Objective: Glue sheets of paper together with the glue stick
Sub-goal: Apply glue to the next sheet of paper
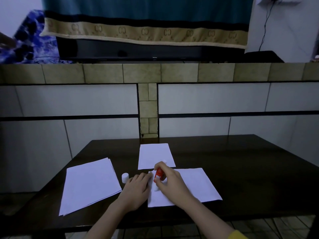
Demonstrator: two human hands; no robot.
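On the dark table [241, 161], right hand [170, 181] fingers grip the glue stick [158, 176]; left hand [138, 188] fingers flat on paper [195, 183].

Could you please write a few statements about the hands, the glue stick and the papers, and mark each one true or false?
1. The right hand holds the glue stick. True.
2. The cap is on the glue stick. False: it stands on the table, beside the stack.
3. The left hand rests at the sheet's left edge. True.
4. The far sheet lies on the stack. False: it lies apart.
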